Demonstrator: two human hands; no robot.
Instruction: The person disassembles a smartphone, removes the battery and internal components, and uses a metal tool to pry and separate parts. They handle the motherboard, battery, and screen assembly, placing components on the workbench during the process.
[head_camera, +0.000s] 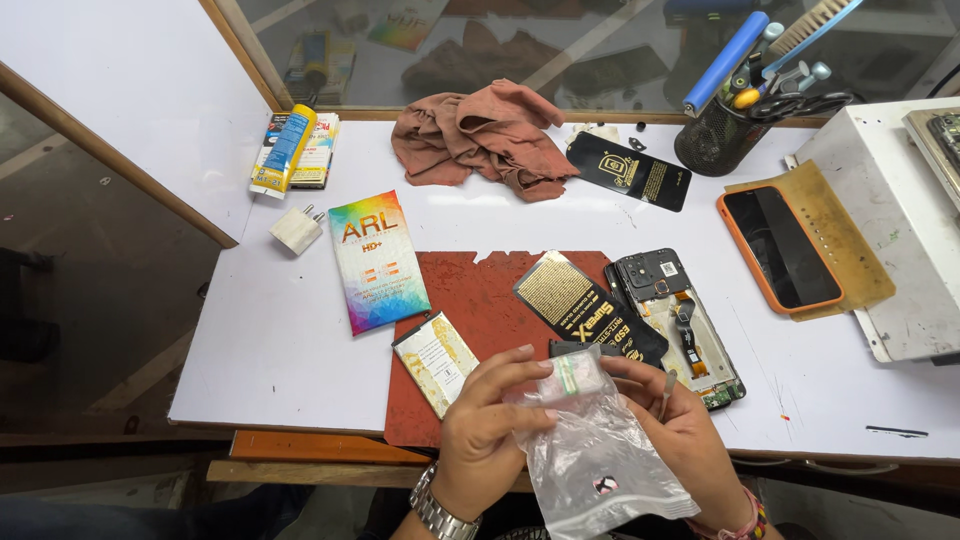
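Head view: both hands, left hand (480, 425) and right hand (690, 440), pinched a clear plastic bag (590, 455) between them, near the red mat (480, 300).

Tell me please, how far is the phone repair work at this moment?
Done: the opened phone lies on the table with its back off and insides showing; a battery lies apart on the red mat. In hand: the left hand and right hand hold a clear plastic bag; the right also holds a thin metal tool. Left: the phone is not yet closed.
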